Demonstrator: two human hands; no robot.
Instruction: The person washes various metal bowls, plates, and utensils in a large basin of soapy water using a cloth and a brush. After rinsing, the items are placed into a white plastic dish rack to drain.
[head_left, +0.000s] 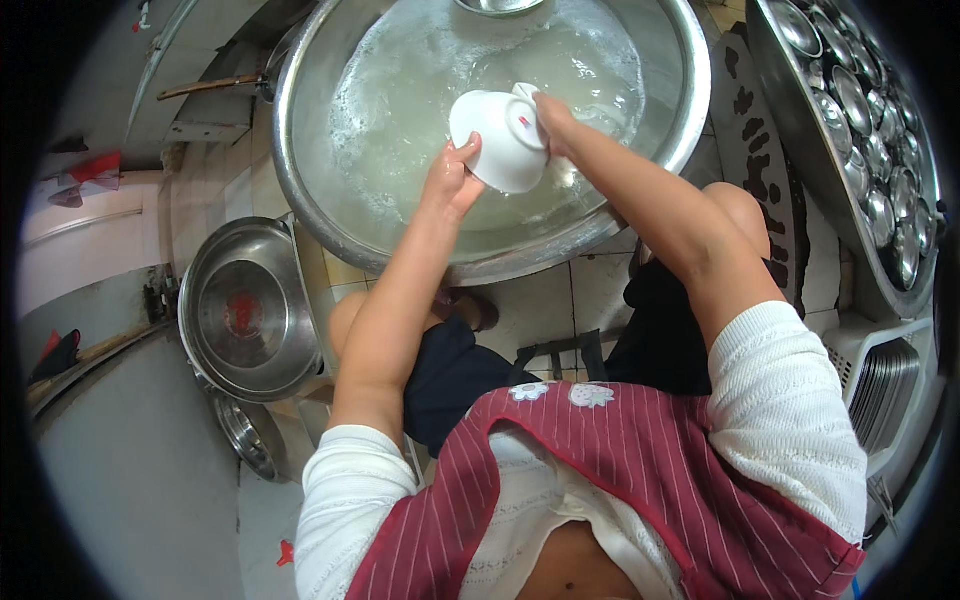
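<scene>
Over a large round metal tub, a white bowl is tilted with its footed underside towards me. My left hand grips the bowl's rim, thumb on the outer wall. On the other side my right hand is against the bowl near its foot, its fingertips partly hidden. A small white piece shows beside the right fingers; I cannot tell what it is. Cloudy, foamy water fills the tub below both hands. At the tub's far side, part of a metal bowl is visible.
To the left stand a wide steel basin and a smaller steel bowl. A wooden handle juts out beside the tub. On the right, a big metal container holds many steel bowls, near a white plastic basket of stacked flat metal pieces.
</scene>
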